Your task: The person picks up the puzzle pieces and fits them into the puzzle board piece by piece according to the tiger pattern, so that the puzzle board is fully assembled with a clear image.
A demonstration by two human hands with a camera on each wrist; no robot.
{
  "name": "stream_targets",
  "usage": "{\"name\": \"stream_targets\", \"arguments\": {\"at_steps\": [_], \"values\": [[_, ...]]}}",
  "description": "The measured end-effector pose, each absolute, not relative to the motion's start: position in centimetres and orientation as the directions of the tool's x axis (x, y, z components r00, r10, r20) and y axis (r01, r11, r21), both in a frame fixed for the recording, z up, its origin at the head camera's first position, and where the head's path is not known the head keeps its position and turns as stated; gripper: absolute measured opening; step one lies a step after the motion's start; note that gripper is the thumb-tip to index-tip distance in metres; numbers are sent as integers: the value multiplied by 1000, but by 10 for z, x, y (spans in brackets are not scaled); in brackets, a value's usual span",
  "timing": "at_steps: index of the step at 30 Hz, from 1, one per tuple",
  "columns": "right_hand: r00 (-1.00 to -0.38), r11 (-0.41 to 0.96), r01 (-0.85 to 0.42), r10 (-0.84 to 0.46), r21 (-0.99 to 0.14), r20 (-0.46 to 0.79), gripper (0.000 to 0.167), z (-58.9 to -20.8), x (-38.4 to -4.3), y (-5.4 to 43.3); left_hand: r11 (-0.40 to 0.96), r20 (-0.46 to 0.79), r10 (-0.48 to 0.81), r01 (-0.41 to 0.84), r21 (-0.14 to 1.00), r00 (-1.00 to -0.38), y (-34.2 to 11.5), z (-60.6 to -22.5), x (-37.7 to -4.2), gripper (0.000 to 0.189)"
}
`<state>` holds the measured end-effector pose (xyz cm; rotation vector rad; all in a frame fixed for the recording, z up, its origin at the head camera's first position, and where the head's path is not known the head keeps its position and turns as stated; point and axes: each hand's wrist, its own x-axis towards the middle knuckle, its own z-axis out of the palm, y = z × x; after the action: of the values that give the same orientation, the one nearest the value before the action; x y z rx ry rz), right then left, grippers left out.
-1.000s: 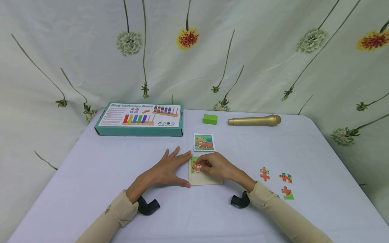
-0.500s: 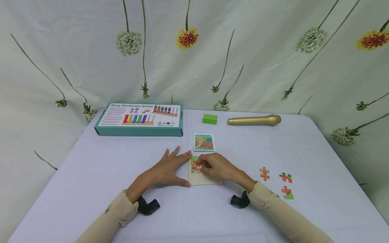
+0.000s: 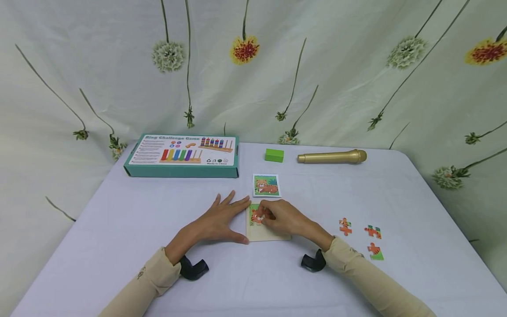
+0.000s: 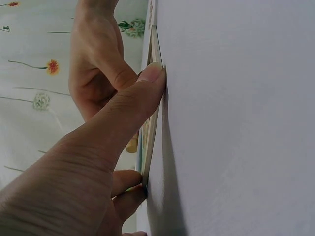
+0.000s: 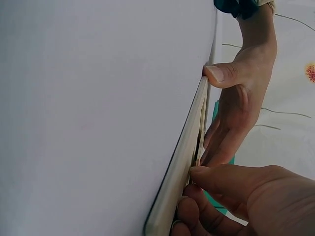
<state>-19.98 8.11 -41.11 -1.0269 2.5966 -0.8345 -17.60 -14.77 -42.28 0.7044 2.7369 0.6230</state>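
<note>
A small wooden puzzle tray [image 3: 269,236] lies flat in front of the person, its upper left filled with a tiger-face puzzle piece [image 3: 255,217]. My left hand [image 3: 219,222] is spread at the tray's left side, with the thumb at the near corner and a fingertip at the far one. Over the tray, my right hand [image 3: 284,216] has its thumb and fingers bent together, pinching a puzzle piece down at the tray's surface. Those fingers mostly hide that piece. In the right wrist view, the right thumb [image 5: 226,179] meets the tray's inside.
Loose puzzle pieces lie to the right, among them a tiger-and-green one [image 3: 375,251]. A tiger picture card [image 3: 266,185] lies beyond the tray. Farther back are a teal game box [image 3: 182,171], a green block [image 3: 274,155] and a gold toy microphone [image 3: 332,156].
The right fingers shift very slightly over the tiger-face piece. The left hand stays put at the tray's edge, and the loose pieces have not moved.
</note>
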Motion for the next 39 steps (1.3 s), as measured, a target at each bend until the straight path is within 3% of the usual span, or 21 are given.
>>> {"name": "stream_targets", "arguments": {"at_steps": [13, 26, 34, 39], "values": [[-726, 591, -554, -688, -586, -8, 10, -411, -200, 81, 792, -133, 506, 398, 463, -852, -148, -422, -176, 108], [-736, 543, -499, -677, -675, 0, 16, -404, -197, 93, 791, -128, 506, 400, 464, -853, -147, -421, -175, 107], [-724, 472, -508, -687, -720, 60, 17, -395, -195, 122, 793, -128, 503, 398, 462, -855, -147, -420, -174, 107], [-754, 466, -481, -653, -742, 79, 17, -394, -195, 152, 793, -131, 503, 396, 463, -855, -146, -421, -174, 107]]}}
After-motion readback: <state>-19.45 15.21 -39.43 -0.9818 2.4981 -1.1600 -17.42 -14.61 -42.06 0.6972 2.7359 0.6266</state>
